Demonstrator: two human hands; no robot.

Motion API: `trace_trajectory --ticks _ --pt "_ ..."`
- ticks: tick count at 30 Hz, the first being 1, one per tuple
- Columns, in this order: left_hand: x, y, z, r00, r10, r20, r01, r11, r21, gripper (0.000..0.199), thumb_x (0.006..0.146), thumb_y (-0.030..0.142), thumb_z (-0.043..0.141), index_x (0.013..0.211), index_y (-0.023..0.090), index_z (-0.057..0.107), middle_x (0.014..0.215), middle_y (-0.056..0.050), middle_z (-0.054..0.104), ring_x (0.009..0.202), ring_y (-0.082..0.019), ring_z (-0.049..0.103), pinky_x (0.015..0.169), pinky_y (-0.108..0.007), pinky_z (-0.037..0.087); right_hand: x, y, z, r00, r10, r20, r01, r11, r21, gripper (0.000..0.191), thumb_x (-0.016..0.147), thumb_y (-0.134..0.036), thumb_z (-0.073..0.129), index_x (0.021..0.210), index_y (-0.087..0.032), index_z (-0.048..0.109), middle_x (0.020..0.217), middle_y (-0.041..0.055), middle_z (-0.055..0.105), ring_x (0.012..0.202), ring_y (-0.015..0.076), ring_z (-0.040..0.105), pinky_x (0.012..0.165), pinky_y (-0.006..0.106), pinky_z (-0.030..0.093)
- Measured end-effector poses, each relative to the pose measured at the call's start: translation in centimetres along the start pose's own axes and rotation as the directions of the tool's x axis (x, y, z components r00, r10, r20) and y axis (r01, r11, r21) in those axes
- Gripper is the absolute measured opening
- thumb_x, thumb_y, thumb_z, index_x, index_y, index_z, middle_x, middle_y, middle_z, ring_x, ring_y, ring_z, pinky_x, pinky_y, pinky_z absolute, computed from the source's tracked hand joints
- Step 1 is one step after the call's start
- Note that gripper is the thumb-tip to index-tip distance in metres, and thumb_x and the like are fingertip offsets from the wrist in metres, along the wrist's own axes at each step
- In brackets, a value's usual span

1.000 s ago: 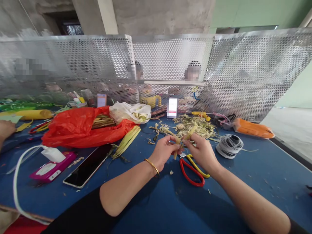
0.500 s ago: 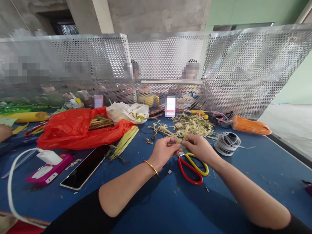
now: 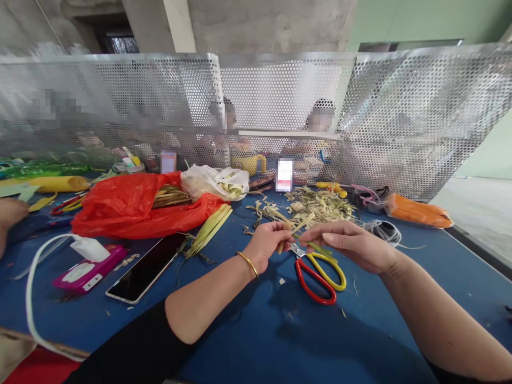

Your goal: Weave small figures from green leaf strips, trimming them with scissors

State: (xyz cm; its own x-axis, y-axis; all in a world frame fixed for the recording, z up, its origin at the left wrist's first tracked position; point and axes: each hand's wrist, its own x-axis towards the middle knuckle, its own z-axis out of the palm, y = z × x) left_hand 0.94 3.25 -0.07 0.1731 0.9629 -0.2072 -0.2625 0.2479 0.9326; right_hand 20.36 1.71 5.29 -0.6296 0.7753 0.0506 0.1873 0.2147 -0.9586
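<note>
My left hand, with a gold bangle at the wrist, pinches a small bundle of pale dried leaf strips above the table. Beside it on the right, my right hand has its fingers stretched out and apart from the thumb, close to the strips' loose ends. Whether it touches a strip cannot be made out. Scissors with one red and one yellow handle lie just below both hands, their blades partly hidden. Behind the hands is a heap of shredded dry leaves.
On the left of the blue table are a red bag, green-yellow leaves, a black phone and a purple power strip. White cord and an orange packet lie right. Another person's hand is far left.
My right hand has moved right, off the strips' middle, and its fingers have spread. My left hand keeps its pinch. The whole view has shifted slightly.
</note>
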Motion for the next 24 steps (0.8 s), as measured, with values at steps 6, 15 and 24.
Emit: trace_trajectory --ticks 6,15,24 --pt "-0.1 -0.1 0.1 0.999 -0.009 0.033 0.009 1.0 0.0 0.006 0.071 0.011 0.066 0.073 0.013 0.061 0.058 -0.002 0.064 0.045 -0.007 0.054 0.048 -0.018 0.041 1.4 1.6 1.6 0.922 -0.206 -0.329 0.153 0.972 -0.18 0.015 0.081 -0.03 0.063 0.089 -0.02 0.072 0.092 0.0064 0.068 0.09 0.02 0.063 0.084 0.038 0.049" --pt "0.1 -0.1 -0.2 1.0 -0.022 0.022 0.023 0.999 -0.029 0.01 0.07 0.011 0.07 0.073 0.013 0.06 0.057 -0.002 0.064 0.044 -0.007 0.054 0.047 -0.018 0.042 1.5 1.6 1.3 0.894 -0.401 -0.201 0.249 0.816 -0.521 0.026 0.093 -0.018 0.041 0.095 -0.021 0.066 0.095 0.0062 0.066 0.092 0.0176 0.062 0.082 0.034 0.049" --pt "0.2 0.4 -0.2 0.995 -0.049 -0.092 0.043 0.997 -0.058 0.008 0.075 0.006 0.062 0.072 0.013 0.059 0.055 -0.002 0.062 0.041 -0.006 0.053 0.047 -0.018 0.045 0.4 0.7 0.1 0.953 -0.294 0.067 0.193 0.425 -0.884 0.039 0.085 -0.008 0.047 0.115 -0.025 0.063 0.095 0.0064 0.066 0.085 0.0189 0.061 0.07 0.03 0.046"
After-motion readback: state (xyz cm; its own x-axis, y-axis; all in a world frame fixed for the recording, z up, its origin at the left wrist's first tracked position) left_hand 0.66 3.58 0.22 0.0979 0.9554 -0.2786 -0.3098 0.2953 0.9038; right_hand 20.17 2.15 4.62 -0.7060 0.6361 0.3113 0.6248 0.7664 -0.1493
